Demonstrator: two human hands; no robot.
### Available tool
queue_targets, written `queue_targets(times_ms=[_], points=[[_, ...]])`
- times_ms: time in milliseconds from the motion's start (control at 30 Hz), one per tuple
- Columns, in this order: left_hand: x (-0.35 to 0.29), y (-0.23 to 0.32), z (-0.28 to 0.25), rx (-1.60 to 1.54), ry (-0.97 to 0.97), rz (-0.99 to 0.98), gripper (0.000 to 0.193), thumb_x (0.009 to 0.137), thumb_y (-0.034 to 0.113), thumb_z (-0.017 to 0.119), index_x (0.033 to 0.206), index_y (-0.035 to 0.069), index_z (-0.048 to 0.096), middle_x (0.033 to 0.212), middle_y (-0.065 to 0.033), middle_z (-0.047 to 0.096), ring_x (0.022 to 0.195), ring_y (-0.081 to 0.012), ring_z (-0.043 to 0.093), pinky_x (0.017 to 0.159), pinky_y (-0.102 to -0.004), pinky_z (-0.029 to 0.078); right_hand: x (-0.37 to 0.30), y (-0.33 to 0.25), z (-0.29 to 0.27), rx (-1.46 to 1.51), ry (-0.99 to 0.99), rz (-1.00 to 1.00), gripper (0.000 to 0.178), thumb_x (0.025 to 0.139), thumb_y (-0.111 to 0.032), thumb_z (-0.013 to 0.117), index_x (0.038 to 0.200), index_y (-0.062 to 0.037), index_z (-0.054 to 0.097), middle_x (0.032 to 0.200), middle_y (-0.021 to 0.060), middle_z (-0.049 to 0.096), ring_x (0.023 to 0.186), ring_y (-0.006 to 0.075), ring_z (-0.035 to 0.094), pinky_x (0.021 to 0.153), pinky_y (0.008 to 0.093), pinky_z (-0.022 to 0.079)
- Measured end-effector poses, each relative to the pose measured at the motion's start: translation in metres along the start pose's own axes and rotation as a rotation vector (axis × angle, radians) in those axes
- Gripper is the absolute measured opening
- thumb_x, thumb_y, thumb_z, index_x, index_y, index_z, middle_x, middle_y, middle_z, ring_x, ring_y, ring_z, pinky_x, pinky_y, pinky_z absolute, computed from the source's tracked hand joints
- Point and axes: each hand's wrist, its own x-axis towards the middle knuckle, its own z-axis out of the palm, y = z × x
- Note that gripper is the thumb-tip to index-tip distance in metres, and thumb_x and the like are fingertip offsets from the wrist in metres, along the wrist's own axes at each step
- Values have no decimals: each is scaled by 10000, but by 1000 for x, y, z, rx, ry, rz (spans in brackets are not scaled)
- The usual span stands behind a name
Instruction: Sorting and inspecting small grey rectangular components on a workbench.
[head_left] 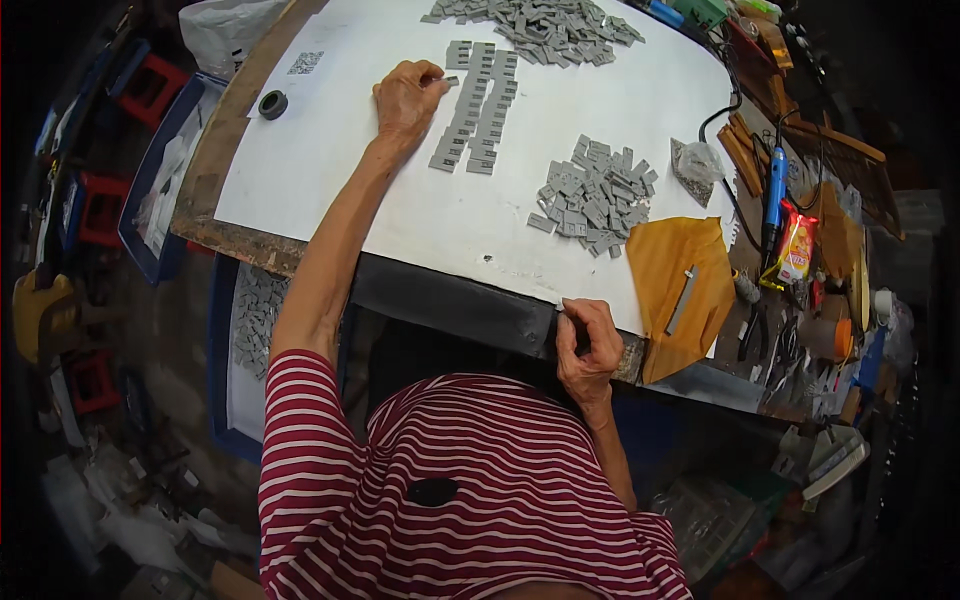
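Note:
My left hand (408,102) is closed in a pinch on a small grey rectangular piece (451,81), just left of the lined-up grey pieces (465,120). These form several close columns running away from me on the white-covered table (340,130). My right hand (588,350) rests at the table's front edge, thumb and fingertips pressed together. Whatever it may hold is too small to make out. Beyond my right hand lies a loose pile of grey pieces (592,195). A bigger heap of them (550,28) spreads along the far side.
A brown paper sheet (700,265) with a thin grey strip (682,300) lies right of my right hand. A blue electric screwdriver (776,190), pliers and a red packet (796,243) crowd the right side. A black ring (272,104) sits far left. Below stands a blue bin (222,390) of grey pieces.

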Motion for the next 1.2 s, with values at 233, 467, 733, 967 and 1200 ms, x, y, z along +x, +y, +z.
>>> queue_targets(times_ms=[233,467,733,967,1200], points=[[6,-2,5,-38,-3,16,165,724,127,645,842,11,656,771,-69,618,665,-124,561,656,-241,467,2,0,-1,19,7,17,208,709,95,585,908,36,576,777,146,576,634,239,587,531,269,457],[13,-8,12,-44,8,60,136,710,179,628,788,74,662,752,-51,636,693,-174,598,741,-312,420,1,-1,-2,39,-5,54,190,720,94,579,901,35,575,777,133,573,616,193,570,524,249,440],[15,-12,14,-61,5,77,121,705,156,637,784,69,664,755,-54,642,674,-170,607,697,-299,471,1,-1,-2,46,15,71,163,729,88,575,885,40,575,771,127,568,603,183,559,526,239,431],[13,-5,6,-207,-22,76,152,754,94,585,863,6,643,775,-80,643,684,-140,579,676,-254,471,4,-3,-3,83,-9,125,131,760,75,563,886,46,583,777,99,560,630,135,536,552,220,416],[-17,56,-21,-348,-122,-10,164,777,66,553,880,-33,633,765,-45,624,702,-97,544,668,-229,439,2,0,-3,66,7,83,139,755,81,567,888,43,584,773,108,562,635,151,545,553,229,422]])
